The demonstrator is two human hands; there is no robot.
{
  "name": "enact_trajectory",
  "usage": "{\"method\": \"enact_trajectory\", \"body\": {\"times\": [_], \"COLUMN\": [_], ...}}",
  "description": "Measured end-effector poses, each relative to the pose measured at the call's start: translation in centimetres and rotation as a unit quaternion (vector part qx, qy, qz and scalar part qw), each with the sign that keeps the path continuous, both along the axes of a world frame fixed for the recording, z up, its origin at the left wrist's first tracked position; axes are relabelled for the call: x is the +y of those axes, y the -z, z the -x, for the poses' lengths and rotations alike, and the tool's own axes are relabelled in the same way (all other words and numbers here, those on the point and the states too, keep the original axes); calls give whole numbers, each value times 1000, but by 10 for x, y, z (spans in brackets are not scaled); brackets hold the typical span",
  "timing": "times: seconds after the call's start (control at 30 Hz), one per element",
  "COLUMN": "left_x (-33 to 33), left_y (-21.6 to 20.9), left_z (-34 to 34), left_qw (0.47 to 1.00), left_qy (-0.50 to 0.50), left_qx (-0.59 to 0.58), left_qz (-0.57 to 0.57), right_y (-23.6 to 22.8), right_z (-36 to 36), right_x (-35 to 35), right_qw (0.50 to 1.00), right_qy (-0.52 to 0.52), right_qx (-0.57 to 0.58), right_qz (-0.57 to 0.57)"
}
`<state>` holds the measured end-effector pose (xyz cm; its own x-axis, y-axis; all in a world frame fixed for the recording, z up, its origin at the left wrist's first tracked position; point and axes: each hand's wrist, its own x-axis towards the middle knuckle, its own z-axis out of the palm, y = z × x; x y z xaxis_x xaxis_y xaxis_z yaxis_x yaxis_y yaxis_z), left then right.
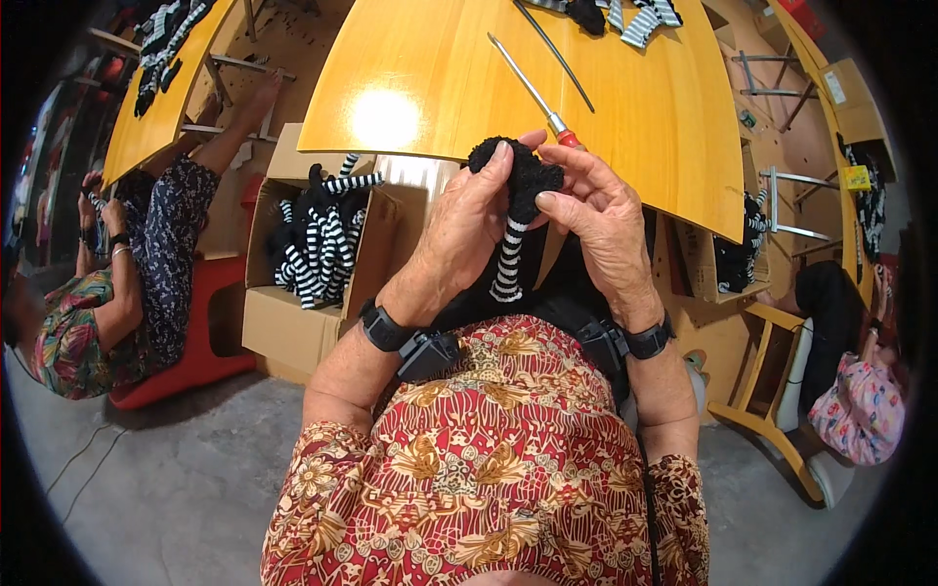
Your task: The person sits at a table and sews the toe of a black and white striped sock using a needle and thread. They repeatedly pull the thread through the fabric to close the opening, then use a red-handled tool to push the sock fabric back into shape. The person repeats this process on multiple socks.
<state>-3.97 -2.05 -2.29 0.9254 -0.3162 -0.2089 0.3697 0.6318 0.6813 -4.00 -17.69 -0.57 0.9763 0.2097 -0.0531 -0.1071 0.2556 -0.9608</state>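
Observation:
Both my hands hold a black fuzzy knit piece (525, 186) over my lap, just in front of the table edge. A black-and-white striped knit tube (510, 259) hangs down from its lower end. My left hand (469, 210) grips the black part from the left, thumb on top. From the other side my right hand (598, 205) pinches its edge between thumb and fingers. A long metal tool (532, 90) with a red-collared handle, like a screwdriver, lies on the table just beyond my right fingers. Beside it lies a thin dark rod (555, 54).
A cardboard box (293, 327) of striped knit pieces (327, 239) stands left of my lap; another box (694, 259) is at right. More striped pieces (645, 21) lie at the far edge of the wooden table (430, 68). Co-workers sit at left (88, 317) and right (860, 415).

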Motion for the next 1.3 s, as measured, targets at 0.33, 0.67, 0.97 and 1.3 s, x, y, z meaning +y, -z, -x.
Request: {"method": "enact_trajectory", "body": {"times": [0.33,0.67,0.97,1.3], "left_x": [10,20,52,190], "left_y": [7,7,-3,5], "left_z": [7,11,35,58], "left_qw": [982,965,978,948], "left_qy": [110,185,105,-230], "left_qx": [-44,-62,-4,32], "left_qz": [-149,-176,-181,-218], "right_y": [9,3,-4,-55], "right_z": [-13,-30,-41,-120], "right_x": [-18,-24,-40,-100], "right_qw": [998,997,994,880], "right_qy": [49,55,22,53], "right_qx": [33,54,63,-173], "right_qz": [-34,-27,86,439]}}
